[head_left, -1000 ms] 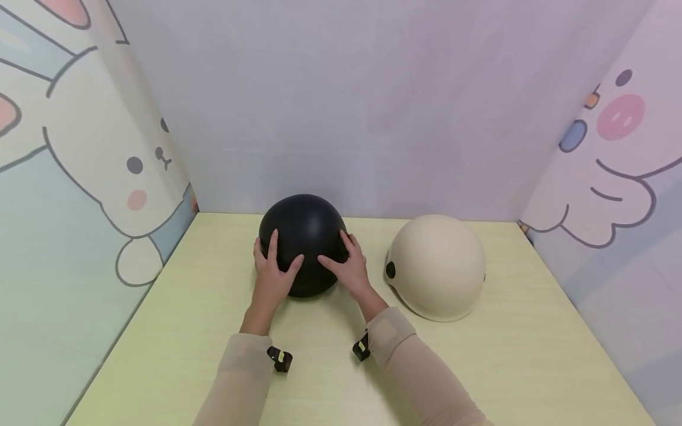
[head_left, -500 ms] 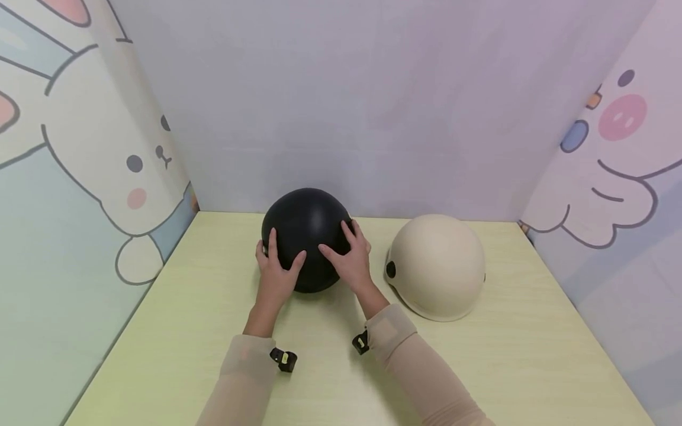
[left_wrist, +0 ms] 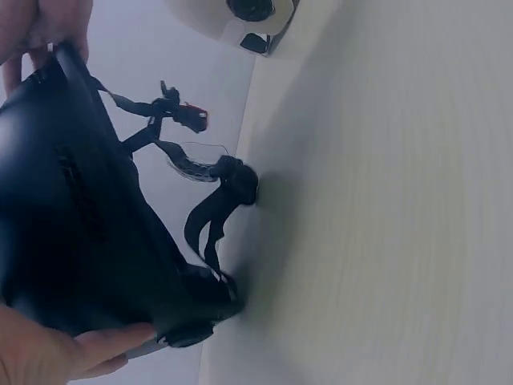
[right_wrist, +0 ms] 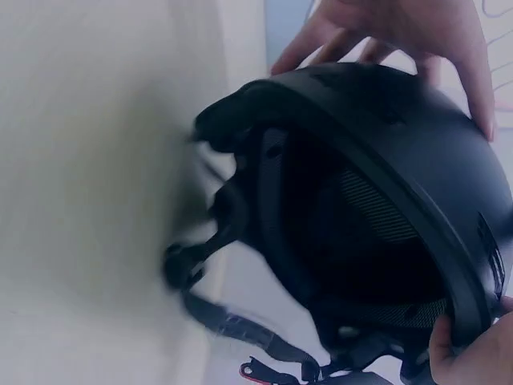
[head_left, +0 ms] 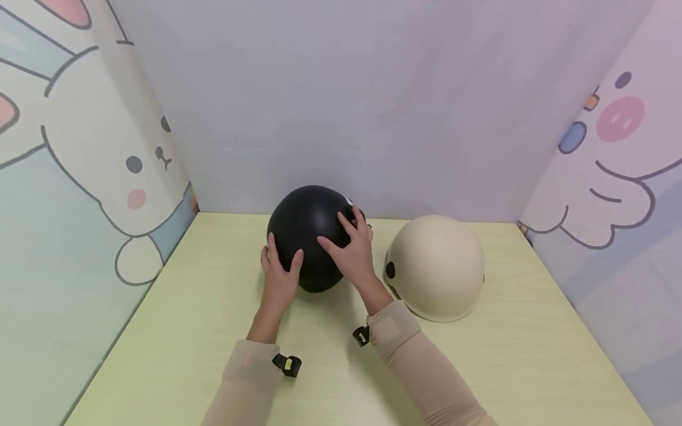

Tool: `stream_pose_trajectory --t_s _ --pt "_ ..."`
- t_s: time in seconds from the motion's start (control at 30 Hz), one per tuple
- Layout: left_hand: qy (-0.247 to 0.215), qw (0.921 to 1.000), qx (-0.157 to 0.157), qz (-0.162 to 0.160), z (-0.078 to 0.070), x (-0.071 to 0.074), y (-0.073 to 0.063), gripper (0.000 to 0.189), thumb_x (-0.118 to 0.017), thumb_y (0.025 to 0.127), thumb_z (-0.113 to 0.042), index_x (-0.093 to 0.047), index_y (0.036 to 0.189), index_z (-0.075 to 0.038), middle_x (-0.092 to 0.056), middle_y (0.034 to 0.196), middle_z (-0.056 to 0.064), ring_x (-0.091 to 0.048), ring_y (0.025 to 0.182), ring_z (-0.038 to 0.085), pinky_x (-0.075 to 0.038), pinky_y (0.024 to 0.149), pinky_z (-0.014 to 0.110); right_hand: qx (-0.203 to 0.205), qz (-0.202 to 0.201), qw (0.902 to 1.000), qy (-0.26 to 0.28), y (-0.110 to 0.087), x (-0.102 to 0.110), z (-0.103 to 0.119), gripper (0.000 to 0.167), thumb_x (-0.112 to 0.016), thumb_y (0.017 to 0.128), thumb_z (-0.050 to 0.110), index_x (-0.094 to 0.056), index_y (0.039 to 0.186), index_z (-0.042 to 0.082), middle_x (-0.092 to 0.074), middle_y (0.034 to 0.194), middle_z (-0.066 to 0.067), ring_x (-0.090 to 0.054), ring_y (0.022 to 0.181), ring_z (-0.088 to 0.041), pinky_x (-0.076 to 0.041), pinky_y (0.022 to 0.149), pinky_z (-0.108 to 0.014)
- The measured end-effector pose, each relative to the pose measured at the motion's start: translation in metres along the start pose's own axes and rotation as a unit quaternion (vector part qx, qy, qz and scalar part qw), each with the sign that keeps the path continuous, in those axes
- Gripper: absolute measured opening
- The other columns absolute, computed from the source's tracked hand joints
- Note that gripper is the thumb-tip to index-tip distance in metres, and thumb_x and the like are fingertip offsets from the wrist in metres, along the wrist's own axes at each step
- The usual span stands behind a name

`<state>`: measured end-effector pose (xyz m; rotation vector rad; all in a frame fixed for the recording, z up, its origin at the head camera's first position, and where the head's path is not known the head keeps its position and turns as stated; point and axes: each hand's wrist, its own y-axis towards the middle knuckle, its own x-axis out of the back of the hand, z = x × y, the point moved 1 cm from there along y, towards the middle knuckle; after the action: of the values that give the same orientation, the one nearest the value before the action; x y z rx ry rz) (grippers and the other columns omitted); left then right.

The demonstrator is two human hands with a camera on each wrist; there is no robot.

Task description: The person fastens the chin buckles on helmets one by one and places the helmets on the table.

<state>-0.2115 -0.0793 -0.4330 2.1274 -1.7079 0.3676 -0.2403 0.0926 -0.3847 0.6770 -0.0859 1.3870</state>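
A glossy black helmet point(head_left: 305, 216) is at the back of the table, its smooth crown toward me in the head view. My left hand point(head_left: 279, 283) grips its left side, fingers spread and thumb on the shell. My right hand point(head_left: 356, 255) holds the other side, fingertips near the rim. In the right wrist view the helmet is tilted, showing its dark padded inside point(right_wrist: 353, 233). Black chin straps point(left_wrist: 220, 188) with a buckle point(left_wrist: 191, 118) dangle below its rim in the left wrist view. A cream helmet point(head_left: 437, 263) rests dome up to the right of my right hand.
The pale yellow-green table point(head_left: 501, 367) ends at a plain lilac back wall point(head_left: 341, 106). Side panels printed with a cartoon rabbit point(head_left: 106, 136) and another cartoon animal point(head_left: 618, 160) flank it. The cream helmet stands close beside my right wrist.
Both hands have shifted the black helmet a little to the right and turned it, so part of its right rim now shows past the right fingers. The cream helmet stays put.
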Motion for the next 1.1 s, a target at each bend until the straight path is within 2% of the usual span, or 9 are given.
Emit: stream_pose_trajectory --t_s 0.2,0.33,0.47,0.73,1.0,1.1 --pt "-0.049 0.9987 0.003 0.013 -0.001 -0.004 -0.004 0.086 -0.044 0.099 -0.056 0.003 0.157 -0.015 -0.004 0.157 0.023 -0.018 0.140 0.044 -0.021 0.108 0.059 0.058 0.002 0.9980 -0.024 0.001 0.005 0.014 0.069 -0.079 0.083 0.034 -0.053 0.140 0.004 -0.024 0.157 -0.009 -0.025 0.135 -0.037 -0.032 0.102 -0.056" --pt "-0.058 0.9981 0.009 0.017 -0.001 -0.005 -0.006 0.085 -0.042 0.099 -0.056 0.003 0.157 -0.014 -0.006 0.156 0.024 -0.017 0.140 0.043 -0.020 0.109 0.057 0.062 0.008 0.9976 -0.029 0.001 0.007 0.017 0.069 -0.079 0.083 0.034 -0.053 0.140 0.004 -0.024 0.157 -0.007 -0.024 0.136 -0.037 -0.034 0.101 -0.055" --pt "-0.057 0.9983 0.000 0.009 -0.003 -0.004 -0.007 0.085 -0.045 0.099 -0.054 0.000 0.157 -0.012 -0.008 0.155 0.025 -0.019 0.139 0.043 -0.020 0.109 0.056 0.059 0.011 0.9977 -0.030 0.000 0.007 0.016 0.068 -0.078 0.084 0.034 -0.053 0.140 0.005 -0.023 0.157 -0.006 -0.023 0.137 -0.036 -0.033 0.102 -0.055" --pt "-0.031 0.9987 -0.034 0.020 -0.005 0.002 -0.003 0.081 -0.045 0.100 -0.052 -0.003 0.157 -0.013 -0.004 0.157 0.018 -0.021 0.139 0.041 -0.022 0.107 0.058 0.059 0.010 0.9979 -0.026 0.000 0.008 0.013 0.068 -0.078 0.084 0.034 -0.052 0.141 0.006 -0.023 0.157 -0.006 -0.022 0.137 -0.035 -0.032 0.102 -0.056" --pt "0.024 0.9949 -0.096 0.020 -0.025 0.007 0.019 0.072 -0.042 0.100 -0.054 -0.012 0.158 -0.022 -0.005 0.159 0.017 -0.022 0.139 0.043 -0.027 0.103 0.063 0.084 -0.013 0.9962 -0.020 0.000 0.006 0.006 0.063 -0.078 0.084 0.030 -0.056 0.138 0.006 -0.027 0.155 -0.011 -0.027 0.132 -0.038 -0.033 0.101 -0.056" --pt "0.046 0.9929 -0.107 0.024 -0.032 0.007 0.026 0.071 -0.042 0.100 -0.054 -0.014 0.158 -0.022 -0.006 0.159 0.017 -0.020 0.140 0.042 -0.028 0.103 0.063 0.093 -0.023 0.9952 -0.018 -0.001 0.005 0.003 0.061 -0.078 0.084 0.029 -0.057 0.137 0.007 -0.029 0.154 -0.012 -0.028 0.131 -0.039 -0.033 0.100 -0.057"
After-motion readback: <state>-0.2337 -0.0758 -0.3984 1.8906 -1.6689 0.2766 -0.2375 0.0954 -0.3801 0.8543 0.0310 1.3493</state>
